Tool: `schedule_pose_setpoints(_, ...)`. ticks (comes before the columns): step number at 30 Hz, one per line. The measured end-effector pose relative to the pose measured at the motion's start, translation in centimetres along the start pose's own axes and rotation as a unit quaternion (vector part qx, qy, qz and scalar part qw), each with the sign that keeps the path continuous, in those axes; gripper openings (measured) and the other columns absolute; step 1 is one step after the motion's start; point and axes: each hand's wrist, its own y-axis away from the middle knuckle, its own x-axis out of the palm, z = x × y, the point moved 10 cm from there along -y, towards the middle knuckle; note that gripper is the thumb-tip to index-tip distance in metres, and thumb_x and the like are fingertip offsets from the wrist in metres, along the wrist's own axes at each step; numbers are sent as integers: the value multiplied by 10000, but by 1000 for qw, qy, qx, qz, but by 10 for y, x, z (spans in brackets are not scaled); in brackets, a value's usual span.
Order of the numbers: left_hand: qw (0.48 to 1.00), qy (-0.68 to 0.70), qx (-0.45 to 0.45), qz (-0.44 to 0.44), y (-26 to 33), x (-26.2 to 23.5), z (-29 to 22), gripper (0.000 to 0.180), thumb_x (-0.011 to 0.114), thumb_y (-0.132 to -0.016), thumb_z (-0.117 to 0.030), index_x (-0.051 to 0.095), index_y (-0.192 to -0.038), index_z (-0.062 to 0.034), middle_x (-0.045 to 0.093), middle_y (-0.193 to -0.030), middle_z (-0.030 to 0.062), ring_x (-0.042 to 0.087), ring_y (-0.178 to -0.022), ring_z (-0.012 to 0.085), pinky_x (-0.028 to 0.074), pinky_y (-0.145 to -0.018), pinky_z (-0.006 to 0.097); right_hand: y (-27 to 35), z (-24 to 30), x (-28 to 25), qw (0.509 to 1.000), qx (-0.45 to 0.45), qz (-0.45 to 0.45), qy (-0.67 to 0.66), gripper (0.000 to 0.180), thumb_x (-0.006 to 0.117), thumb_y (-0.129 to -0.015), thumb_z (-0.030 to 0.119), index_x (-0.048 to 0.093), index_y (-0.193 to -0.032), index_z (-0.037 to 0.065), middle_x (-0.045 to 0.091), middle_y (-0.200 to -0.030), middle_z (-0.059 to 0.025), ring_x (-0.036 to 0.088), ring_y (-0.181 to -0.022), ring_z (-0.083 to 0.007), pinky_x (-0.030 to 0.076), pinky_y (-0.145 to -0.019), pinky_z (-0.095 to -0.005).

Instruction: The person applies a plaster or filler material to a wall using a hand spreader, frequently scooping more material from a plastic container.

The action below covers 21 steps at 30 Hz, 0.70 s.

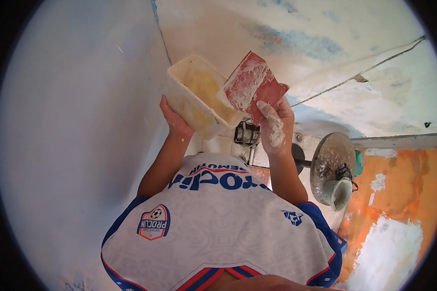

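Note:
My left hand (176, 121) grips a white rectangular plastic tub (192, 114) by its left side and underside, with the thumb up along the wall. The tub is tilted, and yellowish stains or residue coat its inside. Above the tub's right end, my right hand (277, 126) holds a red flat plastic scraper (264, 89) smeared with white putty. The thumb presses on the scraper's face while the other fingers lie partly hidden behind it. White putty also marks the right thumb and the back of that hand. The scraper's left edge overlaps the tub's rim.
A pale wall (77, 121) stands close on my left, and a patchy wall with a thin dark cable (359, 72) lies ahead. To the right is a spattered round top (327, 153) with a whitish container (341, 194). Beyond it rises an orange wall (388, 179) with white patches.

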Motion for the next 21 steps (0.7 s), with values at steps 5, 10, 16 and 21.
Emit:
schedule_pose_setpoints(5, 1000, 6, -21, 10, 9, -8, 4, 762, 293, -993, -640, 397, -1551, -133, 494, -1519, 125, 498, -1378, 339, 414, -1144, 512, -2, -6, -11, 1000, 2, 1, 10, 294, 619, -949, -40, 621, -1237, 21, 696, -1228, -116, 683, -1111, -188, 558, -976, -351)
schedule_pose_setpoints(10, 999, 4, -34, -6, 11, -27, 11, 772, 290, -976, -659, 431, -1526, -136, 518, -1493, 109, 495, -1378, 336, 417, -1133, 515, 3, -2, 3, 998, -10, 15, -58, 317, 598, -957, -37, 611, -1269, 15, 686, -1256, -112, 677, -1136, -199, 551, -998, -368)
schedule_pose_setpoints(16, 995, 57, -78, -15, 15, -54, 23, 800, 318, -971, -668, 385, -1571, -143, 462, -1559, 121, 452, -1413, 373, 366, -1171, 552, -10, -16, 4, 994, -1, 34, -102, 382, 621, -960, 25, 565, -1337, 3, 623, -1342, -98, 597, -1260, -216, 475, -1083, -397)
schedule_pose_setpoints(21, 996, 44, -70, 41, 9, -66, 15, 833, 316, -943, -700, 394, -1572, -160, 452, -1573, 103, 439, -1426, 378, 355, -1175, 572, -38, 35, 37, 992, -45, 81, -89, 523, 651, -947, 49, 478, -1439, 8, 617, -1358, -98, 622, -1203, -204, 522, -1000, -377)
